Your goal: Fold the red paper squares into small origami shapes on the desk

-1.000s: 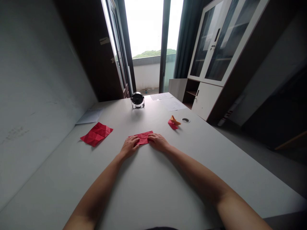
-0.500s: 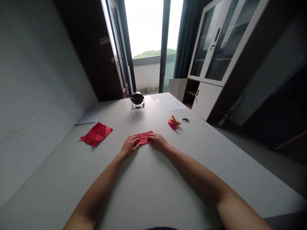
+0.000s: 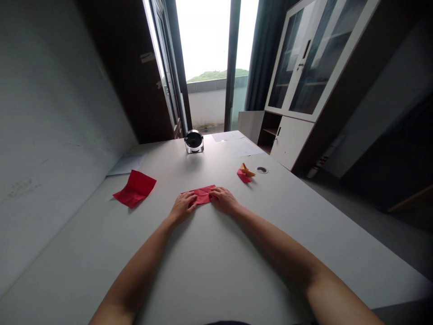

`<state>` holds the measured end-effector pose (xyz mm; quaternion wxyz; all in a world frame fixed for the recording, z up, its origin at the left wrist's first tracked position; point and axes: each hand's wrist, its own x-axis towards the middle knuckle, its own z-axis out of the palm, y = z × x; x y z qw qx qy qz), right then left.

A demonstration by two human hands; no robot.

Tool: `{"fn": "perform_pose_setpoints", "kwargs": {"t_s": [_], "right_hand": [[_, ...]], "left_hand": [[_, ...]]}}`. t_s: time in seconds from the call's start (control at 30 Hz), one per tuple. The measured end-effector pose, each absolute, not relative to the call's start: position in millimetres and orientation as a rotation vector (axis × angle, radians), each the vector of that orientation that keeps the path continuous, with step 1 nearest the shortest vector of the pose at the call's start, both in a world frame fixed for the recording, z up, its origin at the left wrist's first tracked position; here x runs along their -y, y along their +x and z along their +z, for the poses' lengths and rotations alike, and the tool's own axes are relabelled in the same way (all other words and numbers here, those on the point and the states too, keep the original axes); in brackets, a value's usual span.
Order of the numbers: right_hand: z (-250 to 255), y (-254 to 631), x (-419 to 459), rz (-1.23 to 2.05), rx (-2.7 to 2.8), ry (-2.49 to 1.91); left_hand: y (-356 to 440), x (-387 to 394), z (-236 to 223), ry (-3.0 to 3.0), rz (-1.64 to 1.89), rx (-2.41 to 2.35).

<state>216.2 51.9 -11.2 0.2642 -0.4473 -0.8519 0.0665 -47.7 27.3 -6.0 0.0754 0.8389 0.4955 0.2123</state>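
Note:
A folded red paper strip [image 3: 203, 194] lies flat on the white table [image 3: 209, 271] in front of me. My left hand [image 3: 182, 206] rests on the strip's left end with bent fingers, fingertips pressing it down. My right hand [image 3: 223, 201] presses the strip's right end the same way, fingers curled. Both forearms stretch across the table toward it.
A creased red sheet [image 3: 134, 188] lies to the left near white papers [image 3: 126, 164]. A small red and orange folded figure [image 3: 245, 173] sits to the right beside a cable hole [image 3: 261, 170]. A small black fan [image 3: 194, 141] stands at the far end, with more papers [image 3: 237, 142] behind it.
The loose red sheet on the left has changed shape, its far edge lifting a little. My right hand has crept slightly along the strip. My left hand stays put.

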Motion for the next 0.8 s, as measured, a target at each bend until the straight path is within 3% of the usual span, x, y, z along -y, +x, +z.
{"fn": "perform_pose_setpoints", "kwargs": {"t_s": [0.4, 0.8], "right_hand": [[-18.9, 218.5, -61.6, 0.208, 2.088, -1.361], [-19.0, 221.2, -61.8, 0.364, 2.008, -1.158]], "left_hand": [[-45.0, -26.7, -3.6, 2.482, 0.666, -1.488], [-47.1, -26.5, -5.0, 2.507, 0.654, -1.478]]}}
